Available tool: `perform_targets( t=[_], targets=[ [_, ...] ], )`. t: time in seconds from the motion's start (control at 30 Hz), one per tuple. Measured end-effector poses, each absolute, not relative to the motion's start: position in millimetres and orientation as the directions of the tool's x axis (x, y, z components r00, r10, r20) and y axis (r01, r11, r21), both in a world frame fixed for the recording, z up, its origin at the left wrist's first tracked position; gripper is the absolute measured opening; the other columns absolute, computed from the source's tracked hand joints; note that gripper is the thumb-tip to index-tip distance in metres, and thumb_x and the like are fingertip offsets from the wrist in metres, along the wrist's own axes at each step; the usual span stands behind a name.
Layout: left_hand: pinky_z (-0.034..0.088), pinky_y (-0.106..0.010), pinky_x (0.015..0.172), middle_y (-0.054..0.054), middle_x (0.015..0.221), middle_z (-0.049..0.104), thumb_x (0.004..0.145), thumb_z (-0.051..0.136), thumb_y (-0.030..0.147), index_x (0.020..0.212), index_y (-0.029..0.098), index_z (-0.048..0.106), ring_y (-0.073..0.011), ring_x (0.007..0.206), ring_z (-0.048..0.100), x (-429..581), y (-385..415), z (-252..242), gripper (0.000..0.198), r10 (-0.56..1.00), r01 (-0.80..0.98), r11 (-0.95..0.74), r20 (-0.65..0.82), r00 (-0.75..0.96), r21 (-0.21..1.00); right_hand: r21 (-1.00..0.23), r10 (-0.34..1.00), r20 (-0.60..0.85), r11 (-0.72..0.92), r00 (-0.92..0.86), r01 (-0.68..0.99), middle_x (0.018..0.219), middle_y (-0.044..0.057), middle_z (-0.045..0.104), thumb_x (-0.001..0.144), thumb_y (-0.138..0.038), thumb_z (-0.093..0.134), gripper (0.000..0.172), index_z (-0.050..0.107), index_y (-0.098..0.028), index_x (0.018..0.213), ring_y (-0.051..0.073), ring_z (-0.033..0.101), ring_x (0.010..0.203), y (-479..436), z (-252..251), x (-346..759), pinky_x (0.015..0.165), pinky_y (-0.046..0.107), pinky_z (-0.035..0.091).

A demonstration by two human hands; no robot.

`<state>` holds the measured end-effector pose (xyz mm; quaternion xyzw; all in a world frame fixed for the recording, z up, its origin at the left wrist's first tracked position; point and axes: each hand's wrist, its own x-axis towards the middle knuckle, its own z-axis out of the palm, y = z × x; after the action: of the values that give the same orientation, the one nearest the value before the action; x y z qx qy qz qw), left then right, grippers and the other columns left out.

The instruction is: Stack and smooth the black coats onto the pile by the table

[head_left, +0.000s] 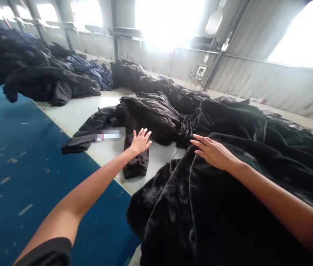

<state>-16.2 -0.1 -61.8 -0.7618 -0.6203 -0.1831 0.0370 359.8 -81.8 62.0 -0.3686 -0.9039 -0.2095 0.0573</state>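
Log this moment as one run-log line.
left hand: open, over black jacket sleeve | right hand: open, on black faux-fur coat

The plush fur garment (189, 214) is solid black, and the smooth jacket (150, 118) is also plain black. In the far heap, the clothing (89, 70) is navy blue. The floor (34, 192) is deep blue flecked with tan, and the corrugated wall (289, 88) is grey.
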Motion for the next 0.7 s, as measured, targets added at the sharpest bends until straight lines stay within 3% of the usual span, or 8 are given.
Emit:
perform_targets(
  t=[0.1, 0.2, 0.43, 0.7],
  targets=[
    [0.011, -0.070, 0.129, -0.021, 0.177, 0.027, 0.107, 0.046, 0.041, 0.166, 0.014, 0.039, -0.0374, 0.166, 0.018, -36.8, 18.3, -80.1, 0.065, 0.960, 0.972, -0.119, 0.273, 0.060, 0.204, 0.331, 0.657, 0.242, 0.636, -0.714, 0.698, 0.167, 0.013, 0.046, 0.112, -0.041, 0.038, 0.055, 0.048, -0.016, 0.160, 0.029, 0.057, 0.141, -24.1, 53.8, 323.6, 0.117, 0.048, 0.051],
    [0.021, -0.067, 0.128, -0.023, 0.172, 0.038, 0.107, 0.045, 0.040, 0.162, 0.014, 0.047, -0.0393, 0.162, 0.028, -42.8, 21.4, -107.6, 0.061, 0.973, 0.970, -0.082, 0.231, 0.027, 0.230, 0.287, 0.704, 0.242, 0.606, -0.668, 0.742, 0.168, 0.015, 0.045, 0.109, -0.037, 0.045, 0.058, 0.042, -0.017, 0.163, 0.032, 0.058, 0.141, 31.2, 45.0, 296.9, 0.112, 0.052, 0.054],
    [0.025, -0.057, 0.131, -0.016, 0.168, 0.048, 0.109, 0.043, 0.048, 0.157, 0.020, 0.056, -0.0338, 0.159, 0.038, -40.4, 20.0, -140.6, 0.057, 0.963, 0.961, -0.082, 0.268, 0.008, 0.266, 0.139, 0.798, 0.242, 0.534, -0.552, 0.834, 0.168, 0.018, 0.043, 0.103, -0.032, 0.056, 0.063, 0.041, -0.017, 0.163, 0.032, 0.054, 0.145, 118.8, 9.3, 223.6, 0.115, 0.048, 0.050],
    [0.026, -0.052, 0.133, -0.012, 0.165, 0.052, 0.109, 0.046, 0.045, 0.151, 0.023, 0.061, -0.0306, 0.156, 0.042, -46.9, 25.4, -144.4, 0.050, 0.951, 0.949, -0.104, 0.309, 0.007, 0.299, 0.061, 0.828, 0.330, 0.462, -0.454, 0.885, 0.163, 0.023, 0.048, 0.108, -0.030, 0.043, 0.059, 0.037, -0.009, 0.162, 0.031, 0.050, 0.147, 194.9, -18.1, 150.6, 0.116, 0.046, 0.045]
  ],
)
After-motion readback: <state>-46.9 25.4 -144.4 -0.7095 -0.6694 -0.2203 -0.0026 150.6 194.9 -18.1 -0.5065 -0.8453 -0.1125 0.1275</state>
